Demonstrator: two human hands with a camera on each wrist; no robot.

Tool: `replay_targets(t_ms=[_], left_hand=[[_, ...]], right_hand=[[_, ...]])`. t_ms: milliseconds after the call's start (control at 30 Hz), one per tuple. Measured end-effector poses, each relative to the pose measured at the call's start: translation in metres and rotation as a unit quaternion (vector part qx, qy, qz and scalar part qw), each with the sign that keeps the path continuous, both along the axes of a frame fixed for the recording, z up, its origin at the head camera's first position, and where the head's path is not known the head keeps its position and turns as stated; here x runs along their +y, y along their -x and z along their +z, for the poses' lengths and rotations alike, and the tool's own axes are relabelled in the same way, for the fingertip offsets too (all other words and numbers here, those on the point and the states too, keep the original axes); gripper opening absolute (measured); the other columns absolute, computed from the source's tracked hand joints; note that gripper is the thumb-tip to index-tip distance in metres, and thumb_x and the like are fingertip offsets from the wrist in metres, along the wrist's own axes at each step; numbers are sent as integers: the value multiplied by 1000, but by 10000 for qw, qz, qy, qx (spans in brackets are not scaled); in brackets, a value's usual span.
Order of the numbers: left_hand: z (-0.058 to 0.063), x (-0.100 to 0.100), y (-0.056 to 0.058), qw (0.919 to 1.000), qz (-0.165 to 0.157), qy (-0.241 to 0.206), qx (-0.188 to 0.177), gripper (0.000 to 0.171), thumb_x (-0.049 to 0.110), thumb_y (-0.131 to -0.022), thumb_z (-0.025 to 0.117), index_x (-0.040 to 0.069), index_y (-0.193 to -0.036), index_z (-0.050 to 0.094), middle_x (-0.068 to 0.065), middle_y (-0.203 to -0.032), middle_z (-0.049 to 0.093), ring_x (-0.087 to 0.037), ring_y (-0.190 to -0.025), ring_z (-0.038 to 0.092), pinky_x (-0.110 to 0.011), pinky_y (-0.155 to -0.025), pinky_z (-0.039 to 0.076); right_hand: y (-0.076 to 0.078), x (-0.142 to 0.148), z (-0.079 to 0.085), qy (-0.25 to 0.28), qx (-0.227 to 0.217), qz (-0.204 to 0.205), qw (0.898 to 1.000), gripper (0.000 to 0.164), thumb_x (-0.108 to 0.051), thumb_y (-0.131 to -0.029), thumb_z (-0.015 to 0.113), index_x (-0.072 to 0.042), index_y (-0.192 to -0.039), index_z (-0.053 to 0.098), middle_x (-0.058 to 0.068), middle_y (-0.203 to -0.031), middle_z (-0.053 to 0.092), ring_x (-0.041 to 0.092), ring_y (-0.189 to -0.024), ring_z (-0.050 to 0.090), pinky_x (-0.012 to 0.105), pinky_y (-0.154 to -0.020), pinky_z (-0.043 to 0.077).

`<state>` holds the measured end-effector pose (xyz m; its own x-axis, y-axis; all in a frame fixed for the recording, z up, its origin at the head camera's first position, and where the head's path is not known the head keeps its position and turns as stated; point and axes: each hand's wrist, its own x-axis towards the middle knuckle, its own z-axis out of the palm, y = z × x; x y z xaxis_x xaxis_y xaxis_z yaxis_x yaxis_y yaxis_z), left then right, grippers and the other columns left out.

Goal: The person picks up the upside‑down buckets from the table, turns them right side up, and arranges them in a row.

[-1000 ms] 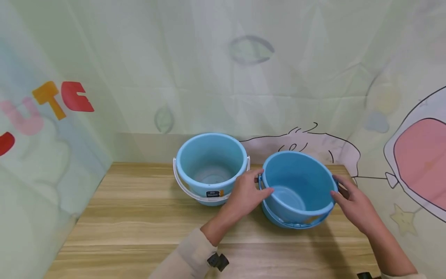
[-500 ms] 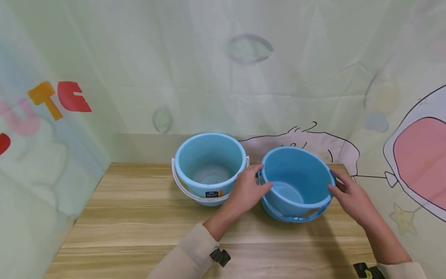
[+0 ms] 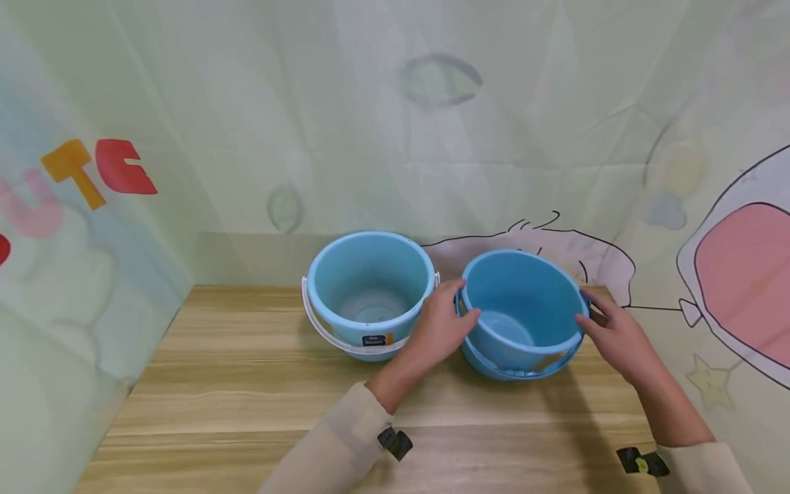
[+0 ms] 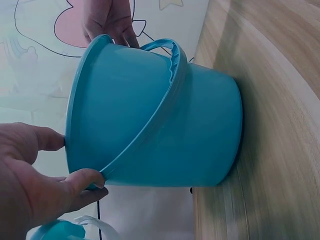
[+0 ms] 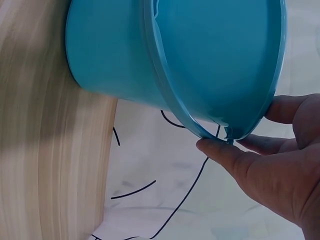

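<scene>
A darker blue bucket [image 3: 524, 302] is at the right back of the table, its mouth facing up and toward me. My left hand [image 3: 439, 326] grips the left side of its rim, thumb and fingers around the spot where the handle joins. On the opposite side my right hand [image 3: 617, 336] holds the rim the same way. The bucket's blue handle [image 5: 165, 85] hangs down across its front. In both wrist views the base sits right at the tabletop. A lighter blue bucket [image 3: 370, 274] stands upright just left of it, its white handle [image 3: 316, 324] lowered in front.
The wooden table [image 3: 247, 412] has its back edge close behind both buckets. A printed curtain [image 3: 345, 123] hangs behind the table and along its sides. My left forearm passes in front of the lighter bucket's right side, which bears a dark label [image 3: 374, 340].
Both hands have moved the darker blue bucket back toward the curtain, and slightly left. The lighter bucket has stayed in place while the head view shifted a little.
</scene>
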<state>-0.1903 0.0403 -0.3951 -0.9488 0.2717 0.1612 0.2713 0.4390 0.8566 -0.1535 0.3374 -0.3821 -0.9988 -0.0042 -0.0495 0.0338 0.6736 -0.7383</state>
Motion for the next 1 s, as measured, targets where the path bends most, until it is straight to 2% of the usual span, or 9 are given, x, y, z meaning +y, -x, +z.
replay_targets(t_ms=[200,400,667,800,1000], left_hand=[[-2,3,2,10000,42,-3,-2,60,20,-98,71,0,-150,49,-16,-151,53,-30,-139,53,-46,-113,48],[-1,4,7,9999,24,73,95,60,20,-98,69,-1,-150,48,-17,-151,53,-30,-140,52,-45,-113,47],[0,7,14,10000,-18,56,-8,61,18,-98,67,-2,-151,46,-17,-153,51,-30,-141,51,-45,-113,48],[1,8,18,9999,-33,53,103,60,16,-97,67,-3,-150,47,-19,-152,52,-31,-141,51,-45,-114,47],[3,9,22,9999,-138,61,-75,61,15,-98,65,-3,-152,44,-18,-152,50,-31,-140,50,-47,-114,47]], right_hand=[[5,3,-1,-141,-7,-26,9999,66,-23,-110,49,6,-161,20,39,-161,25,61,-141,35,62,-100,46],[10,5,-1,-114,-21,-52,9999,66,-25,-110,50,4,-161,21,37,-162,25,59,-141,37,61,-101,46],[15,6,-1,15,-63,-60,10000,66,-25,-110,49,3,-162,20,35,-164,23,58,-144,34,60,-103,45],[16,5,-1,43,-53,-122,9999,66,-27,-110,48,2,-162,19,34,-165,22,58,-145,33,61,-104,44],[16,2,-1,202,-47,-155,9997,67,-29,-110,48,0,-163,17,32,-166,20,58,-146,30,63,-105,42]])
